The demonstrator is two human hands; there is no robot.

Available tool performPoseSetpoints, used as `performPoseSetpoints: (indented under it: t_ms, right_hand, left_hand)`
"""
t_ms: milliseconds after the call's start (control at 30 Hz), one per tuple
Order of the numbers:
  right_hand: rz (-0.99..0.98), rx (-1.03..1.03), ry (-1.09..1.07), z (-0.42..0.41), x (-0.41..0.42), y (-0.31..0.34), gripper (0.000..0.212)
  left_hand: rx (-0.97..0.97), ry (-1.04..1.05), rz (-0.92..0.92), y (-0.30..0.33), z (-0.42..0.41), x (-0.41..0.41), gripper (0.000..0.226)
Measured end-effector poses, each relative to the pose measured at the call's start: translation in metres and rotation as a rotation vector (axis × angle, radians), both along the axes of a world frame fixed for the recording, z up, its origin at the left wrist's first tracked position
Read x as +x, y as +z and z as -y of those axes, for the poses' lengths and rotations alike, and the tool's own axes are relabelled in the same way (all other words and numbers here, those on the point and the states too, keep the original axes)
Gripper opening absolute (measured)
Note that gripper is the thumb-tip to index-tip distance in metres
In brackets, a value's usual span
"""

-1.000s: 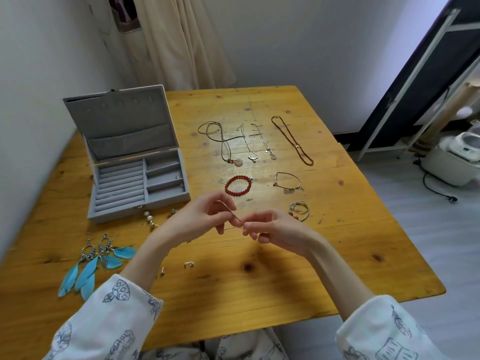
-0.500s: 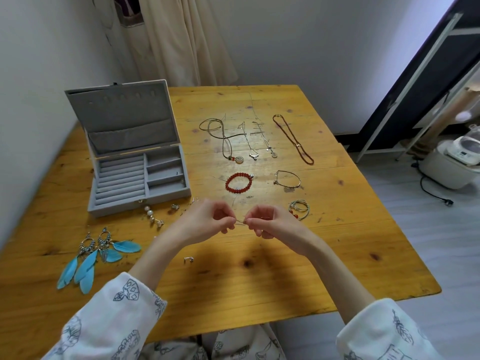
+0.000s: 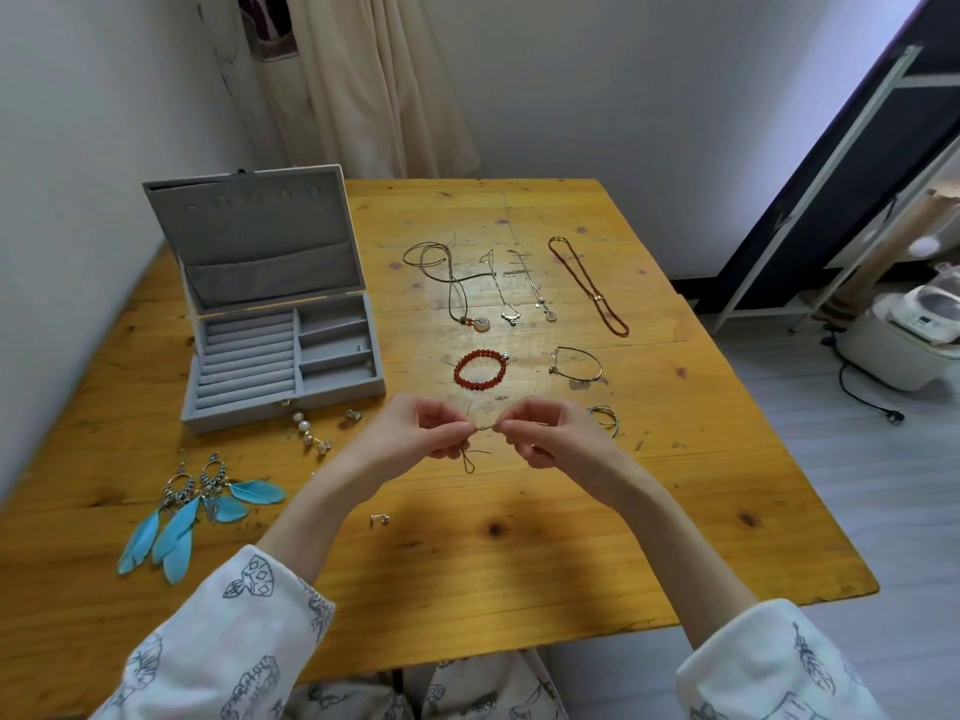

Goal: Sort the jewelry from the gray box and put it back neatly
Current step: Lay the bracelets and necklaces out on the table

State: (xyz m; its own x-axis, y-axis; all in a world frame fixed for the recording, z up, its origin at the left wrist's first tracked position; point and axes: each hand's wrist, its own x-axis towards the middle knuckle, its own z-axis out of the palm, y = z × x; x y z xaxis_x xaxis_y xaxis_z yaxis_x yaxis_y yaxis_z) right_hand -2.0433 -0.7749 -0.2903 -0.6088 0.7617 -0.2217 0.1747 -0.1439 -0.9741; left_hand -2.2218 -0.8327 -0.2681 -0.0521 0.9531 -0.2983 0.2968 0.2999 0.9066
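Head view, looking down on a wooden bench [image 3: 519, 563] set against a white wall.

Hands: the left hand [image 3: 421, 433] and the right hand [image 3: 550, 433] are raised just above the bench, near its middle, fingertips almost meeting. Each pinches one end of a thin cord bracelet [image 3: 480, 431]; a short stretch runs taut between them, and a small loop with loose ends hangs below the left hand. Both sleeves are white with a printed pattern.

Gray box [image 3: 280, 366]: at the left of the bench, lid standing open and upright. The left part of the tray is a row of ring rolls; the right part is divided into compartments. A tiny item may sit in one right-hand compartment, too small to identify.

Laid out behind the hands, far row, left to right: a dark cord necklace [image 3: 447, 272] with a round pendant, two fine chain necklaces [image 3: 511, 298], and a brown beaded necklace [image 3: 589, 285].

Middle row: a red bead bracelet [image 3: 480, 368], and to its right a thin bracelet [image 3: 576, 365]. A coiled cord bracelet [image 3: 607, 418] lies just beside the right hand, partly hidden by it.

In front of the box: pearl earrings [image 3: 309, 431] and a small stud [image 3: 354, 414]. Farther left, near the bench edge, a pair of blue feather earrings [image 3: 192, 511]. One small stud earring [image 3: 379, 519] lies alone between the forearms.

On the floor at right: a white appliance [image 3: 904, 335] with a black cable.
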Motion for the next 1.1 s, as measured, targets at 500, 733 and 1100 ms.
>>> performPoseSetpoints:
  t_ms: [500, 733, 1100]
  right_hand:
    - [0.151, 0.234, 0.027, 0.0, 0.002, 0.005, 0.014]
    - [0.128, 0.07, 0.091, 0.005, -0.001, -0.002, 0.017]
    - [0.148, 0.056, 0.164, 0.01, -0.009, -0.007, 0.016]
  left_hand:
    - [0.012, -0.139, -0.114, 0.004, 0.003, -0.006, 0.012]
    - [0.105, -0.1, 0.053, 0.01, 0.005, 0.002, 0.011]
    - [0.096, -0.344, -0.035, 0.021, 0.004, -0.014, 0.024]
